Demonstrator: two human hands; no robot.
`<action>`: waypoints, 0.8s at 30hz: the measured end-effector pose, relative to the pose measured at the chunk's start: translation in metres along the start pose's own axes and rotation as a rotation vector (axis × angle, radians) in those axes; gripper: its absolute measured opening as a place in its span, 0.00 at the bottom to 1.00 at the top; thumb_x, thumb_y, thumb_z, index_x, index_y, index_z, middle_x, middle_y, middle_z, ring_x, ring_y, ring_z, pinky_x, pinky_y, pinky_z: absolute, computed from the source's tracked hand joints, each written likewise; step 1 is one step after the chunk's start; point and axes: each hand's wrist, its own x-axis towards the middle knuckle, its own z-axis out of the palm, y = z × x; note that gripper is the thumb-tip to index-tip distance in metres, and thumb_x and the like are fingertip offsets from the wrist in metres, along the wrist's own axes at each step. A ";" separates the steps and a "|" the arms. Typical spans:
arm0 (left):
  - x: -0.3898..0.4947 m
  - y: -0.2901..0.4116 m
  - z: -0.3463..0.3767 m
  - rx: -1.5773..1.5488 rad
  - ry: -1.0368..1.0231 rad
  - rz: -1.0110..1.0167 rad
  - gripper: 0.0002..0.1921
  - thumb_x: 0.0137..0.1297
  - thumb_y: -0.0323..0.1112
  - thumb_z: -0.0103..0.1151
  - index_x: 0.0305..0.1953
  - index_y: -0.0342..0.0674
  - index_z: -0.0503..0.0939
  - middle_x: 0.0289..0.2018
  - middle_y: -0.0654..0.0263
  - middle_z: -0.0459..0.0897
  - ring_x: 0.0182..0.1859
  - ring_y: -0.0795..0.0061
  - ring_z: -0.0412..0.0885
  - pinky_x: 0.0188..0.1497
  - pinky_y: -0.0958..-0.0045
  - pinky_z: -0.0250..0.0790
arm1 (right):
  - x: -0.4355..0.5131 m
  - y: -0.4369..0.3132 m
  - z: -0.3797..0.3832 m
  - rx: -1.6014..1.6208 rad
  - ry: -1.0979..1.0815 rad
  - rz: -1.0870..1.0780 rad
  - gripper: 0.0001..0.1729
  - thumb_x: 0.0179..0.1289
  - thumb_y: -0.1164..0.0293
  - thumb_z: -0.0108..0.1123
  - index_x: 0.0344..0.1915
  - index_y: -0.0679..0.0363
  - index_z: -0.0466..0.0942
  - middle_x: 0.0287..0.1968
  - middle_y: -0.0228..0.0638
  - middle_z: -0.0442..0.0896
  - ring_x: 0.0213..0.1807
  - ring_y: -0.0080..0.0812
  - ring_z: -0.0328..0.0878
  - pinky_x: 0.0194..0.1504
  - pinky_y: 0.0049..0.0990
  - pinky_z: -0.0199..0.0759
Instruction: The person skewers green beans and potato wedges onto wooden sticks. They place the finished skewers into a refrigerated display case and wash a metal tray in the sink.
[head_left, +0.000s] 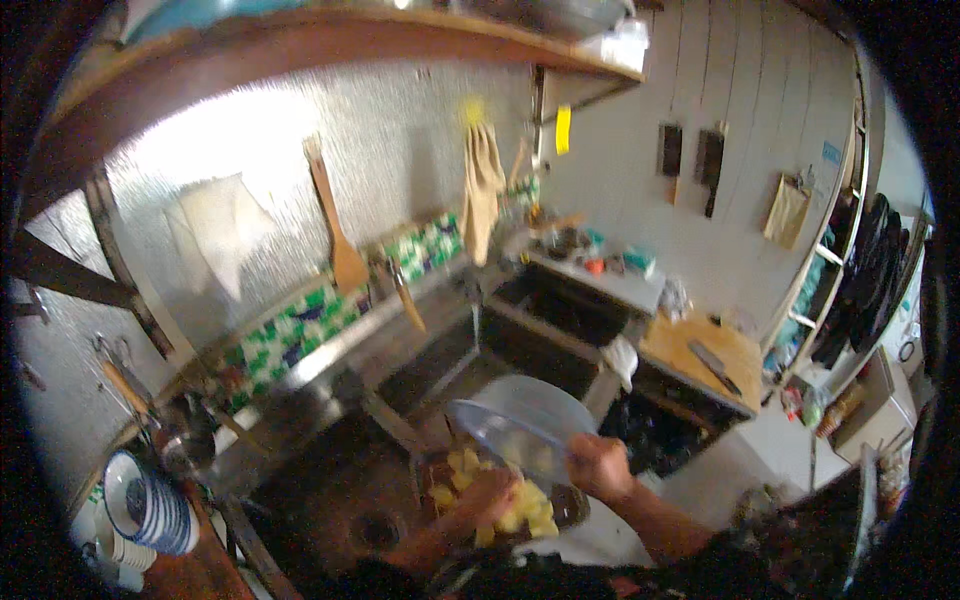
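My right hand (600, 465) grips the rim of a translucent plastic bowl (536, 401), which is tilted on its side with its mouth toward the left. Some pale yellow pieces show through its lower wall. Below it, a heap of peeled yellow chunks (529, 510), perhaps potato, lies in a dark, shallow container whose edges are mostly covered. My left hand (491, 495) is over the heap, just under the bowl's mouth. Blur hides its fingers, so I cannot tell whether it holds a chunk.
Sink basins (435, 382) lie ahead, with a thin stream of water (476, 326) at the back. A knife (716, 367) rests on a wooden cutting board (675, 337) at the right. Stacked bowls (150, 502) stand at the left. A wooden shelf (337, 41) runs overhead.
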 end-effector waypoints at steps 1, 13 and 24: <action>-0.017 -0.005 0.003 0.063 0.231 0.144 0.21 0.56 0.37 0.60 0.50 0.39 0.73 0.48 0.53 0.76 0.51 0.51 0.73 0.51 0.55 0.67 | 0.000 0.010 -0.008 -0.009 0.062 0.080 0.05 0.46 0.76 0.60 0.24 0.60 0.72 0.20 0.41 0.72 0.18 0.42 0.72 0.20 0.36 0.66; -0.109 -0.027 -0.060 -0.158 0.865 -0.729 0.21 0.61 0.43 0.56 0.52 0.38 0.72 0.51 0.56 0.74 0.52 0.55 0.73 0.52 0.56 0.67 | 0.148 0.015 -0.228 1.267 0.898 0.446 0.15 0.61 0.56 0.57 0.33 0.56 0.73 0.29 0.26 0.74 0.31 0.24 0.70 0.33 0.26 0.66; -0.114 -0.037 -0.058 -0.365 0.755 -0.887 0.22 0.63 0.44 0.53 0.53 0.37 0.71 0.52 0.57 0.74 0.52 0.56 0.74 0.52 0.56 0.67 | 0.446 -0.179 -0.225 1.707 0.310 -0.119 0.19 0.70 0.63 0.49 0.37 0.72 0.72 0.34 0.47 0.80 0.33 0.33 0.81 0.40 0.20 0.82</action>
